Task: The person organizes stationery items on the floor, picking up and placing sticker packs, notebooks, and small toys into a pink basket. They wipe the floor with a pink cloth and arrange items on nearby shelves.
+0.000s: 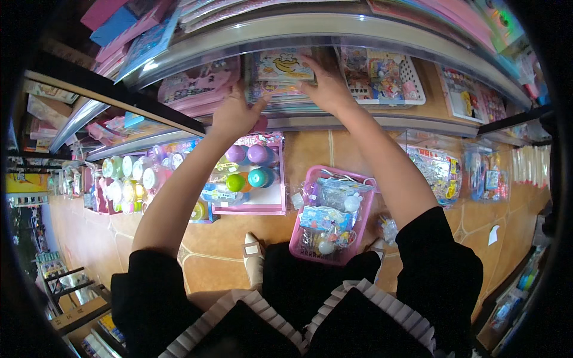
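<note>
A stack of flat packs [284, 67], the top one bearing a cartoon bear and bananas, lies on the low shelf before me. My right hand [330, 89] is at its right edge, thumb and fingers spread. At the stack's front left corner is my left hand [237, 112], its thumb pointing toward the packs and its fingers reaching into the gap beside the pink packs [197, 87]. Part of the left fingers is hidden. To the right of the stack stands a white perforated basket [418, 85] holding several colourful packets [384, 74].
The upper shelf's metal edge [313, 29] overhangs both hands. On the tiled floor are a pink basket of packaged toys [297, 223], a pink tray [264, 209] with colourful-capped bottles [259, 178], several jars [130, 179] and a clear bin [432, 172]. A dark shelf post [116, 98] stands left.
</note>
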`<act>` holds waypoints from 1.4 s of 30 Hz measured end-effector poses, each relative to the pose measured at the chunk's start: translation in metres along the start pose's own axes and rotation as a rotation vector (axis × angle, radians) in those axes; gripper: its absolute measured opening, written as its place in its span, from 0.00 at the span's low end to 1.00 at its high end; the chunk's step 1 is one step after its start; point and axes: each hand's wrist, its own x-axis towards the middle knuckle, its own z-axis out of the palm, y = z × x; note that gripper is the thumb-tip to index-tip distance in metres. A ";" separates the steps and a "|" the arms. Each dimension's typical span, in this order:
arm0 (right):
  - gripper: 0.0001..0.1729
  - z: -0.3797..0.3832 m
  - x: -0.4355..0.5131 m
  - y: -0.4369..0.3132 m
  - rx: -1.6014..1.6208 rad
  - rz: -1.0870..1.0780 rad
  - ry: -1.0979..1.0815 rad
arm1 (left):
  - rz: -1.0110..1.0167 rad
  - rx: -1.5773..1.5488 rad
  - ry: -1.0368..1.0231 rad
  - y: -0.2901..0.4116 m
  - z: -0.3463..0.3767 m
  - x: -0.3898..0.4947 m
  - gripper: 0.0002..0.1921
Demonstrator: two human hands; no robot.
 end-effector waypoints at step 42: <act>0.09 -0.050 -0.076 0.122 -0.302 -0.295 0.106 | -0.013 -0.601 -0.256 0.010 0.023 0.020 0.34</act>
